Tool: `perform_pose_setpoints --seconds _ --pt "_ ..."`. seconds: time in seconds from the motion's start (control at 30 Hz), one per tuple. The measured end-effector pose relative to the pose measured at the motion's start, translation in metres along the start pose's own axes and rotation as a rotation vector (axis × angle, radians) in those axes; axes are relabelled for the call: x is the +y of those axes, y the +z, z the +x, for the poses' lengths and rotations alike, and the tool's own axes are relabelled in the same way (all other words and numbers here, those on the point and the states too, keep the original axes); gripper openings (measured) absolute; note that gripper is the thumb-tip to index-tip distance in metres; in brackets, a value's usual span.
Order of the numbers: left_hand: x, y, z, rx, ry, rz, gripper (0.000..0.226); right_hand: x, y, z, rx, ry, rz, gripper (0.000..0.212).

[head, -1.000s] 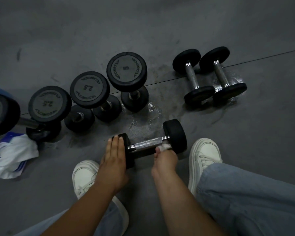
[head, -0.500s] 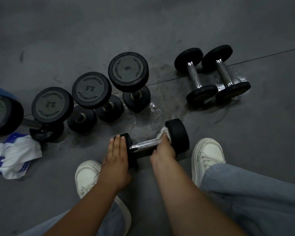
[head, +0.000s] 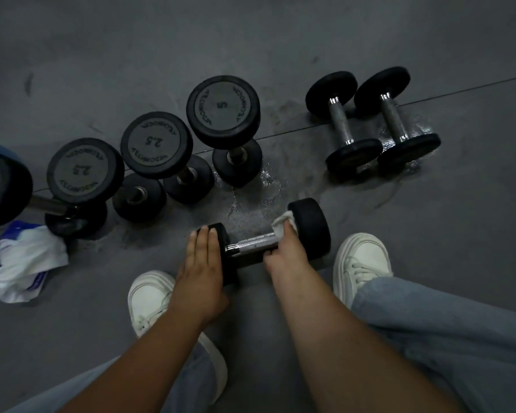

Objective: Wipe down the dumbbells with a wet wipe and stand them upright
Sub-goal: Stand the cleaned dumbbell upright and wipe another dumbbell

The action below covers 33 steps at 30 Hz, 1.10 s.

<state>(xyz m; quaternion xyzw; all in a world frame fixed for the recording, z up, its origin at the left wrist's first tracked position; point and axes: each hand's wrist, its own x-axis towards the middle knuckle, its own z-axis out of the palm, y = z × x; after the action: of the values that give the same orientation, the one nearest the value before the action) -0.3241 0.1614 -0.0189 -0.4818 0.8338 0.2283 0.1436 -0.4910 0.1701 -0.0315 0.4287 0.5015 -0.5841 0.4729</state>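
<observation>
A small black dumbbell [head: 310, 225] with a silver handle lies on its side on the grey floor between my feet. My left hand [head: 201, 263] rests flat, fingers straight, on its left head. My right hand [head: 283, 251] grips the handle's right end through a white wet wipe [head: 285, 222], which bunches against the right head. Several dumbbells stand upright in a row: one marked 5 [head: 223, 110] and two marked 2.5 [head: 157, 144] [head: 84, 171]. A pair of small dumbbells [head: 370, 120] lies on its side at the right.
A white and blue wipe packet [head: 18, 260] lies at the left by a larger dumbbell [head: 0, 189] at the frame edge. Wet patches [head: 262, 186] shine on the floor. My white shoes [head: 361, 260] [head: 149, 296] flank the lying dumbbell.
My right hand with the wipe has slid along the handle from its near side up against the right head. My left hand has stayed on the left head.
</observation>
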Motion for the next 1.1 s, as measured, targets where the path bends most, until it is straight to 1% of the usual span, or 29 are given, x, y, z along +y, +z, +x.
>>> perform_pose_setpoints --seconds 0.07,0.17,0.27,0.33,0.43,0.47,0.6,0.73,0.77,0.87,0.9,1.0,1.03,1.1 --pt "0.001 -0.003 0.000 0.000 -0.004 -0.015 0.119 0.004 -0.005 -0.003 -0.028 -0.034 -0.008 0.018" --pt "0.002 -0.002 -0.003 -0.003 -0.008 -0.024 0.118 0.011 -0.018 0.000 0.019 -0.090 -0.077 0.031" --pt "0.001 -0.001 0.000 0.001 -0.002 0.001 0.119 0.002 0.000 0.004 -0.048 -0.002 -0.003 0.022" --pt "0.001 -0.003 0.001 -0.010 -0.009 0.001 0.118 0.005 -0.001 0.004 -0.029 -0.022 0.010 0.022" --pt "0.002 -0.003 -0.002 -0.001 -0.008 0.004 0.119 0.013 -0.020 -0.002 0.007 -0.110 -0.084 0.035" --pt "0.002 -0.002 -0.003 -0.001 -0.008 -0.005 0.120 0.013 -0.020 0.000 0.020 -0.109 -0.105 0.034" --pt "0.002 -0.004 0.001 -0.004 -0.011 0.000 0.120 0.002 0.002 0.001 -0.047 -0.028 0.021 0.030" --pt "0.002 -0.002 -0.003 -0.008 -0.021 -0.021 0.123 0.013 -0.016 -0.001 -0.008 -0.126 -0.068 0.034" --pt "0.001 -0.001 -0.003 -0.010 -0.017 -0.023 0.123 0.011 -0.014 0.001 -0.002 -0.123 -0.067 0.033" --pt "0.001 -0.001 0.001 -0.003 -0.017 -0.005 0.120 0.003 0.002 0.001 -0.014 -0.036 0.008 0.039" --pt "0.001 -0.003 0.001 -0.006 -0.025 -0.012 0.119 0.004 0.000 0.000 -0.013 -0.044 0.001 0.038" --pt "0.003 -0.004 0.001 0.008 -0.023 -0.025 0.120 0.016 -0.017 0.002 -0.001 -0.129 -0.112 0.024" --pt "0.002 -0.003 0.000 0.015 -0.019 -0.028 0.120 0.016 -0.018 0.002 0.011 -0.138 -0.126 0.025" --pt "0.001 -0.002 0.002 0.010 -0.013 -0.022 0.120 0.010 -0.008 0.010 0.001 -0.083 -0.089 0.038"
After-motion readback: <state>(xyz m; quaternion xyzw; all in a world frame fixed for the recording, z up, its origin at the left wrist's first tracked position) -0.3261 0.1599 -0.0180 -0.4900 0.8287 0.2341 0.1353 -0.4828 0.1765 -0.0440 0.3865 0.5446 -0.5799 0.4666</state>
